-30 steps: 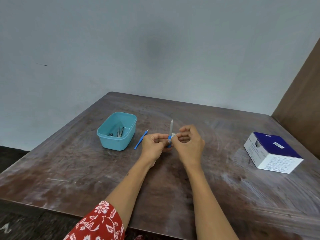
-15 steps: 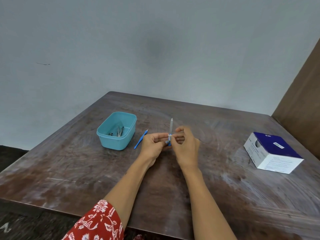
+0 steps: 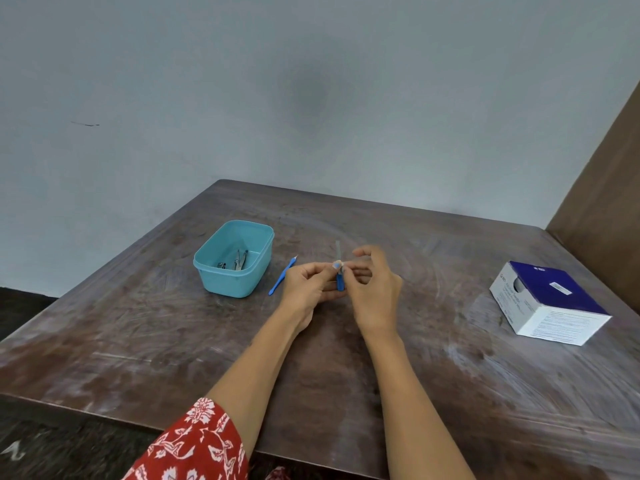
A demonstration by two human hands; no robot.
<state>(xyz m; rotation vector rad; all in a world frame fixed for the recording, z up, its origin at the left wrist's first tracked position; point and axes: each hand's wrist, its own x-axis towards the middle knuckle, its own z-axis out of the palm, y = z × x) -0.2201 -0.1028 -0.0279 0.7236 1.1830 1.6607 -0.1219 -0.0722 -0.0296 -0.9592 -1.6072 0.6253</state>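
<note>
Worn table; scalpel (upright) between hands

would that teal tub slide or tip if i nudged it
The teal tub would probably slide rather than tip, since it sits low and wide. It is likely light, holding only a few small metal tools.

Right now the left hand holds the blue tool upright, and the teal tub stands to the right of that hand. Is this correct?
Not quite. The left hand does hold the blue tool upright, but the head view shows the teal tub to its left, not its right.
</note>
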